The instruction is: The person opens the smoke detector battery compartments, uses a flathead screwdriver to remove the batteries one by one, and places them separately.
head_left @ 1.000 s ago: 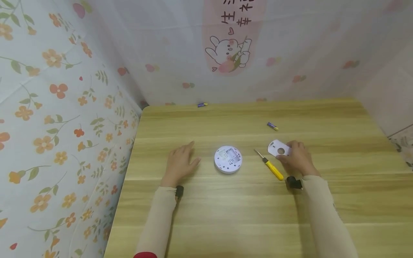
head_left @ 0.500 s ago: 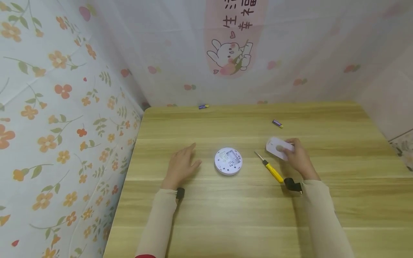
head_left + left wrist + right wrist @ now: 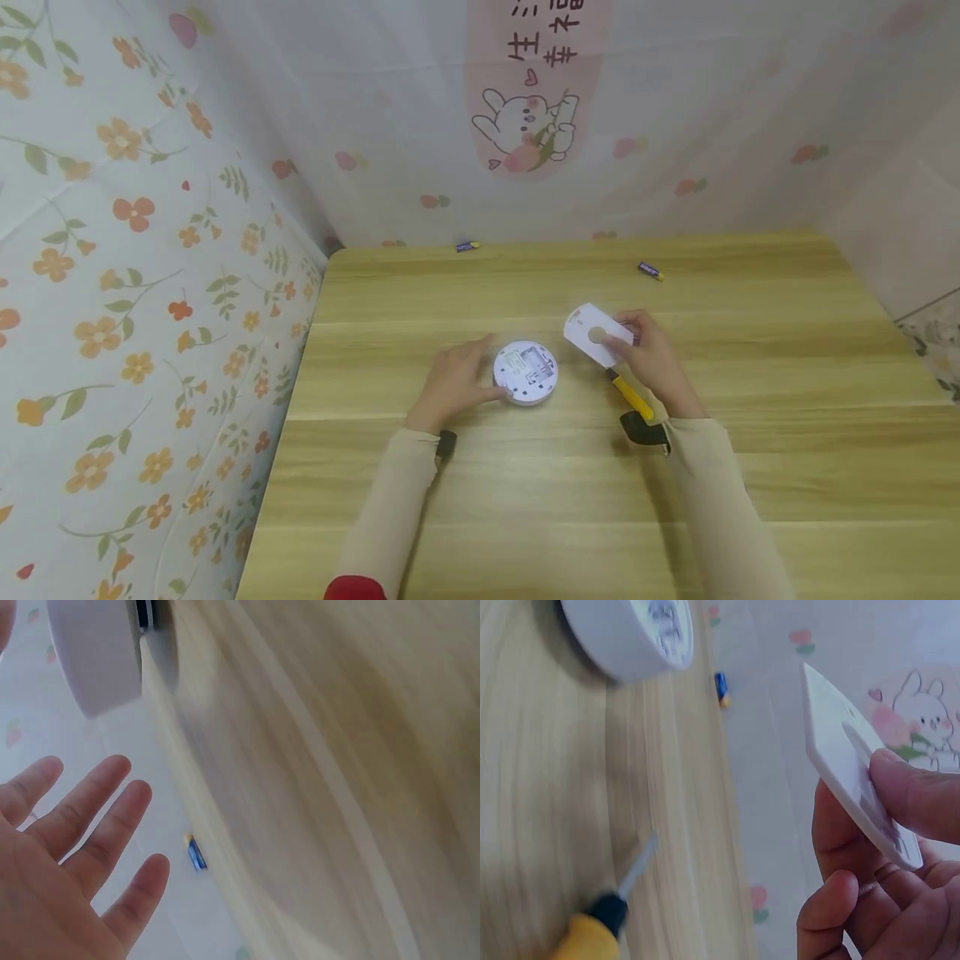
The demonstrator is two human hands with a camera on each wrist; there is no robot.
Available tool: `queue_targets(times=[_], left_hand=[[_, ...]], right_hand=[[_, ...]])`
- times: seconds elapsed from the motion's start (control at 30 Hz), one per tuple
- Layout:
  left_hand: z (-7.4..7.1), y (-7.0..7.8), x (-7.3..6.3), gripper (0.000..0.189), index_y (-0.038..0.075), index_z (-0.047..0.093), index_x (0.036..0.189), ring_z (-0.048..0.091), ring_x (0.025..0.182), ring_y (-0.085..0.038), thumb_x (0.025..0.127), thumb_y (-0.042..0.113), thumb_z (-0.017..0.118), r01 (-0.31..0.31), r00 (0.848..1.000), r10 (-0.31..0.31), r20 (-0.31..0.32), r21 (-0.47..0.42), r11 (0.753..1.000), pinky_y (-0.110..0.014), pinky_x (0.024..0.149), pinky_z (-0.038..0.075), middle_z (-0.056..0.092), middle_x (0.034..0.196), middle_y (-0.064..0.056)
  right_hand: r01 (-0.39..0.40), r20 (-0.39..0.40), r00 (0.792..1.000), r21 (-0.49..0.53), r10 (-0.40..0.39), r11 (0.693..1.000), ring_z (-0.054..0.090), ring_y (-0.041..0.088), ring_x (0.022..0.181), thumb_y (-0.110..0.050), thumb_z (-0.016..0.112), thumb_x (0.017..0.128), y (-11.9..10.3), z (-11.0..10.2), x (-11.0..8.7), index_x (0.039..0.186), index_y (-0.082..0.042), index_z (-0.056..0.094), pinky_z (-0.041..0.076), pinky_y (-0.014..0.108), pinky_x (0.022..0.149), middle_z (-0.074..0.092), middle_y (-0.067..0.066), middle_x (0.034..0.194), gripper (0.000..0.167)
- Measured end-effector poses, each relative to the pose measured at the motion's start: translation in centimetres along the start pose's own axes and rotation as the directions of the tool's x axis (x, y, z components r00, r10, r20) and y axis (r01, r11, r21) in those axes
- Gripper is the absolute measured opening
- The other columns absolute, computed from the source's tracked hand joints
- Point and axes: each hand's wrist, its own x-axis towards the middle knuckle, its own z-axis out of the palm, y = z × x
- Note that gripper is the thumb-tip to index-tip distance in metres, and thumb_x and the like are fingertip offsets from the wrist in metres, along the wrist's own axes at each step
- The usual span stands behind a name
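Note:
My right hand pinches a flat white mounting plate with a round hole. In the right wrist view the thumb lies on one face of the plate and the fingers are behind it. The plate is raised and tilted, right of a round white device that lies with its battery compartment facing up. My left hand is at the device's left side, the thumb right at its edge. Its fingers are spread and extended in the left wrist view, below the device's white side wall.
A yellow-handled screwdriver lies below the raised plate, its tip overlapped by it. One small battery lies at the back right, another battery at the table's back edge. Patterned cloth hangs behind the wooden table.
The right hand has turned the plate over and carried it left, over the screwdriver's tip. The left hand has moved right, up to the round device. The right-hand battery has shifted slightly back and right.

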Motion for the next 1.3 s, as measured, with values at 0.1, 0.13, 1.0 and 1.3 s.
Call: queue_targets(times=[0.1,0.13,1.0,1.3], left_hand=[[0.4,0.5,0.3,0.103,0.019,0.036,0.149,0.049,0.132,-0.027,0.066,0.061,0.078,-0.015,1.0,0.015,0.02,-0.003,1.0,-0.052,0.111,0.034,0.052,0.144,-0.005],[0.5,0.6,0.4,0.103,0.019,0.036,0.149,0.05,0.131,-0.026,0.066,0.06,0.079,-0.022,1.0,0.022,0.023,-0.001,1.0,-0.051,0.11,0.035,0.053,0.144,-0.004],[1.1,0.9,0.2,0.096,0.01,0.038,0.148,0.045,0.135,-0.028,0.072,0.052,0.078,-0.005,0.997,0.01,0.074,-0.059,0.998,-0.047,0.115,0.031,0.048,0.147,-0.01],[1.3,0.6,0.3,0.095,0.012,0.037,0.148,0.044,0.136,-0.028,0.073,0.052,0.078,0.002,0.997,0.006,0.079,-0.101,0.995,-0.046,0.115,0.032,0.047,0.148,-0.009]], right_hand=[[0.007,0.011,1.0,0.025,-0.008,1.0,0.055,0.024,0.099,-0.012,0.062,0.094,-0.4,1.1,0.0,0.122,0.007,0.046,0.046,0.01,0.071,0.058,0.03,0.125,0.038],[0.01,0.012,1.0,0.03,-0.01,1.0,0.055,0.023,0.099,-0.011,0.062,0.094,-0.5,1.5,0.0,0.122,0.007,0.046,0.046,0.01,0.071,0.059,0.029,0.124,0.037],[-0.015,0.072,0.997,-0.117,0.024,0.993,0.052,0.022,0.079,-0.02,0.071,0.086,-0.3,8.6,-0.3,0.11,0.003,0.057,0.043,0.026,0.066,0.059,0.015,0.091,0.036],[-0.029,0.065,0.997,-0.134,0.038,0.991,0.054,0.025,0.085,-0.022,0.071,0.086,0.3,9.0,-0.2,0.111,0.004,0.056,0.045,0.029,0.074,0.06,0.018,0.096,0.039]])
